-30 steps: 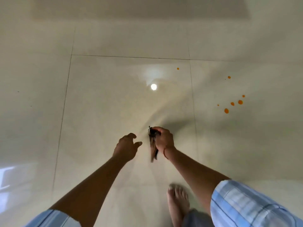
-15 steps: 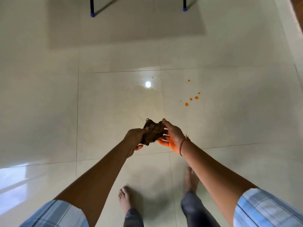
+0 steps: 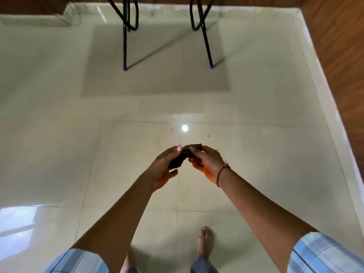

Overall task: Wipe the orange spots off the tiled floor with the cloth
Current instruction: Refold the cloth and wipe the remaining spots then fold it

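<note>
dark cloth (image 3: pixel 184 155) gripped between left hand (image 3: pixel 164 170), right hand (image 3: pixel 206 164)

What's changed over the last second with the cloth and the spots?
The left hand closed in and took hold of the cloth, which a second ago only the right hand held. The view pulled back, and black table legs came into view. The orange spots remain unwiped on the floor.

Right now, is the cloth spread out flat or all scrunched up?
Scrunched up. The dark cloth is a small bunched wad, pinched between the left hand and right hand above the floor.
</note>
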{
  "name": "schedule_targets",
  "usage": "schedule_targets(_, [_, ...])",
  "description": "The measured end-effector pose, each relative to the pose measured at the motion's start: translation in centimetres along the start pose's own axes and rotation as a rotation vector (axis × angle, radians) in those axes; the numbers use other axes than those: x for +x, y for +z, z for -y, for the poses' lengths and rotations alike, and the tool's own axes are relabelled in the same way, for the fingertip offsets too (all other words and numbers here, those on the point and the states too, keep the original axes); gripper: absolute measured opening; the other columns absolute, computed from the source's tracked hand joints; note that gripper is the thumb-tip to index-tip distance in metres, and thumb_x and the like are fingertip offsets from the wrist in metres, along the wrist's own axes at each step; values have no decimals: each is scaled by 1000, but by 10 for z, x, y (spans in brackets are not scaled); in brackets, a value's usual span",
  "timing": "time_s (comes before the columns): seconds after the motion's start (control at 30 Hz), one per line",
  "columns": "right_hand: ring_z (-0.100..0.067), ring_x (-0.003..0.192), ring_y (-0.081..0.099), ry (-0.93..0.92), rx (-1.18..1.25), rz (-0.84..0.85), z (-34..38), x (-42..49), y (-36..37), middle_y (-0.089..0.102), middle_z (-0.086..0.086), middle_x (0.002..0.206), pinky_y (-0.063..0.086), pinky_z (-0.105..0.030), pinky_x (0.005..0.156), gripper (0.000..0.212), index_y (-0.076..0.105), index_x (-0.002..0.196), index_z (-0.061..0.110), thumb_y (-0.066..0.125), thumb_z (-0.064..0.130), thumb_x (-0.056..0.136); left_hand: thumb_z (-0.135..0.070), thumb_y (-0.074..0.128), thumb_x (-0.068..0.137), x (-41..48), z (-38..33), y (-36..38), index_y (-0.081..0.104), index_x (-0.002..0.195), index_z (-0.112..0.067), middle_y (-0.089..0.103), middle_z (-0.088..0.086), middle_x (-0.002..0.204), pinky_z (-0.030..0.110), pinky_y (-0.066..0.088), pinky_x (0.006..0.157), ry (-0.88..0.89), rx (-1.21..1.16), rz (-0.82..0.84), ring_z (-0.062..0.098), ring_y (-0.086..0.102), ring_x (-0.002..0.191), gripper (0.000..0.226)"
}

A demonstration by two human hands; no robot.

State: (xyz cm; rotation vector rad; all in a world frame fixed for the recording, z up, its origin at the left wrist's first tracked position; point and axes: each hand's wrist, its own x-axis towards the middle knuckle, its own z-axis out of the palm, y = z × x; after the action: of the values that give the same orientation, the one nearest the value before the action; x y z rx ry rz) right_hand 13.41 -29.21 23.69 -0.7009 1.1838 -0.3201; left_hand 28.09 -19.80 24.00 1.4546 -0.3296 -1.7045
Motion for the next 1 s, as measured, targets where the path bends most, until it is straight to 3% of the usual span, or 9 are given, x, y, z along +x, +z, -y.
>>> schedule_targets(0.1, [-11,59,63,-82,-76,23,64,-44,1,70,-4,79,51,-23,58,24,68,106,8,72,24,88,-50,70,78,-35,-49,20,63,122,-30,68,-1,116,30,41,81,100,44,26,18,55,101,49])
schedule_targets(0.27, [-13,58,60,-174,-198,124,146,-118,11,66,-5,75,48,-24,60,29,64,106,6,74,24,85,-51,63,85,-89,-126,48,62,122,-17,70,4,114,31,47,76,172,28,-196,16,66,103,50])
schedule_targets(0.47, [-14,64,62,-317,-321,165,194,-199,25,69,-6,78,49,-26,62,27,64,102,11,77,21,82,-54,60,87,-154,-181,64,63,120,-18,70,4,115,38,52,83,253,-44,-51,22,66,107,50])
schedule_targets(0.57, [-12,66,64,-406,-499,183,208,-235,38,72,-1,81,49,-27,65,34,63,109,15,79,21,80,-39,53,94,-188,-197,65,61,118,-14,70,11,113,42,52,82,281,-133,-47,29,67,105,36])
schedule_targets(0.67, [-6,67,67,-566,-604,156,219,-265,53,73,5,84,51,-21,63,40,61,111,28,82,26,76,-24,52,93,-216,-208,62,68,107,-11,70,15,109,37,56,73,354,-186,-35,28,68,102,25])
schedule_targets(0.73, [1,78,67,-712,-627,114,227,-282,63,72,12,87,52,-13,65,43,57,106,41,84,35,73,-20,55,90,-235,-220,63,71,107,-10,68,17,112,34,55,76,419,-149,3,27,66,106,25])
schedule_targets(0.8, [-2,94,66,-795,-616,113,233,-292,74,70,13,101,55,-17,76,42,55,108,46,81,39,76,-18,59,87,-250,-232,67,67,114,-6,67,19,114,36,54,84,463,-92,47,28,65,108,31])
schedule_targets(0.9, [-16,106,63,-841,-596,121,238,-304,95,66,3,113,59,-28,79,35,55,111,38,75,31,84,-25,61,91,-271,-246,72,64,117,-2,69,17,113,39,53,91,512,-74,13,27,65,108,34])
schedule_targets(1.0, [-16,99,64,-919,-601,28,244,-313,111,68,2,107,57,-31,79,25,60,110,28,71,29,88,-34,61,92,-289,-262,76,67,107,-11,74,7,102,37,53,84,555,-58,-129,23,66,103,28])
